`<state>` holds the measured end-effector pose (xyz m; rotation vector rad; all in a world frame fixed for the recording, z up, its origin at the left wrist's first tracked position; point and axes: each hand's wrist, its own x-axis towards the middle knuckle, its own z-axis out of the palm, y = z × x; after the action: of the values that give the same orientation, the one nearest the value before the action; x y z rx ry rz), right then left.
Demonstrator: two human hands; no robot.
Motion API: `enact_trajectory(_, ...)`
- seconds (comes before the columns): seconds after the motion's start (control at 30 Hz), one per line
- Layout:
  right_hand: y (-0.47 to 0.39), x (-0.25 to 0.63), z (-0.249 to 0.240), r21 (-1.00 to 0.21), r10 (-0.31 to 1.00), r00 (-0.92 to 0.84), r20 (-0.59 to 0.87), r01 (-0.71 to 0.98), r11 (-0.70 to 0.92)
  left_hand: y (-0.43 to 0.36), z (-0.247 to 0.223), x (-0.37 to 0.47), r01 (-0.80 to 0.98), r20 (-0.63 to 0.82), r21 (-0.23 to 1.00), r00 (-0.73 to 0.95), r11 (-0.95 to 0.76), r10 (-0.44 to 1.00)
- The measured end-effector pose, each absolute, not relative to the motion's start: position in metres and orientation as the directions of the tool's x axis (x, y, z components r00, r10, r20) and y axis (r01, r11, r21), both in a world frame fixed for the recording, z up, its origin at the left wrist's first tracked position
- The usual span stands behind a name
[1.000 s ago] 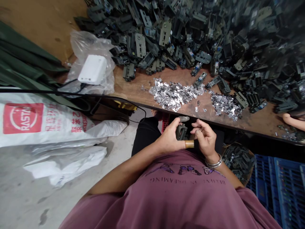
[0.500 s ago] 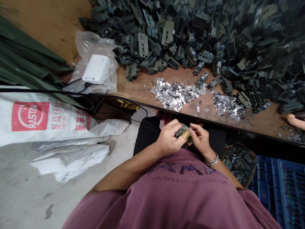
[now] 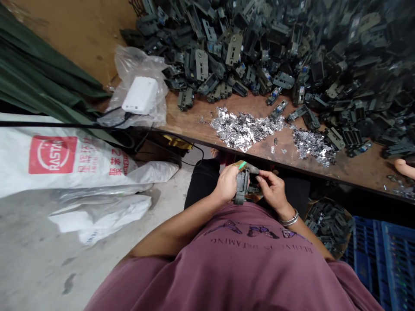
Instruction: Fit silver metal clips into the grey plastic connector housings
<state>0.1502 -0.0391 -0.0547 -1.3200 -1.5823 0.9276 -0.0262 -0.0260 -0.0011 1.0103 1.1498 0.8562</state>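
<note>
My left hand [image 3: 227,183] is closed around a dark grey-green plastic housing [image 3: 241,186], which hangs roughly upright over my lap. A bright green spot shows near this hand's fingertips, and a grey tapered tip points from there toward the other hand. My right hand [image 3: 274,190], with a silver bracelet at the wrist, pinches at the end of that tip. Whatever lies between its thumb and finger is too small to make out. On the bench just beyond lie a heap of shiny small metal pieces [image 3: 241,128] and a second metal heap [image 3: 313,144].
Many dark plastic housings [image 3: 285,80] are piled across the wooden bench [image 3: 191,123]. A white box with a cable [image 3: 140,95] rests on clear plastic at left. White sacks [image 3: 87,160] lie below. At right are a full basket [image 3: 329,224], blue crates [image 3: 369,255] and another person's hand [image 3: 405,167].
The housing has turned in my left hand, so more of its body shows below the fingers. My right hand stays close beside it. The view has shifted slightly.
</note>
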Motion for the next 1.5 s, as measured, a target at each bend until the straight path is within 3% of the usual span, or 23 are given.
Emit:
enact_trajectory(0.13, -0.038, 0.15, -0.055, -0.917, 0.986, -0.074, 0.15, 0.364, 0.166, -0.023, 0.004, -0.023, -0.347, -0.507, 0.755, 0.232, 0.557, 0.83)
enact_trajectory(0.23, -0.037, 0.151, -0.055, -0.91, 0.985, -0.077, 0.152, 0.379, 0.17, -0.021, 0.009, -0.021, -0.541, -0.546, 0.606, 0.25, 0.583, 0.799)
enact_trajectory(0.6, -0.036, 0.152, -0.059, -0.903, 0.985, -0.095, 0.144, 0.394, 0.17, -0.023, 0.005, -0.022, -0.556, -0.459, 0.619, 0.316, 0.554, 0.83)
enact_trajectory(0.9, -0.035, 0.153, -0.06, -0.9, 0.98, -0.144, 0.135, 0.397, 0.183, -0.027, 0.011, -0.022, -0.296, -0.247, 0.874, 0.41, 0.384, 0.878)
enact_trajectory(1.23, -0.033, 0.188, -0.037, -0.88, 0.989, -0.057, 0.14, 0.45, 0.151, -0.025, 0.019, -0.034, 0.188, -0.296, 0.955, 0.516, 0.231, 0.804)
enact_trajectory(1.43, 0.013, 0.291, -0.005, -0.686, 0.885, 0.226, 0.406, 0.715, 0.132, -0.008, -0.023, -0.037, 0.298, -0.296, 0.943, 0.536, 0.151, 0.79)
enact_trajectory(1.5, 0.035, 0.323, 0.002, -0.493, 0.845, 0.238, 0.479, 0.869, 0.035, -0.001, -0.045, -0.032, 0.327, -0.272, 0.936, 0.436, 0.13, 0.858)
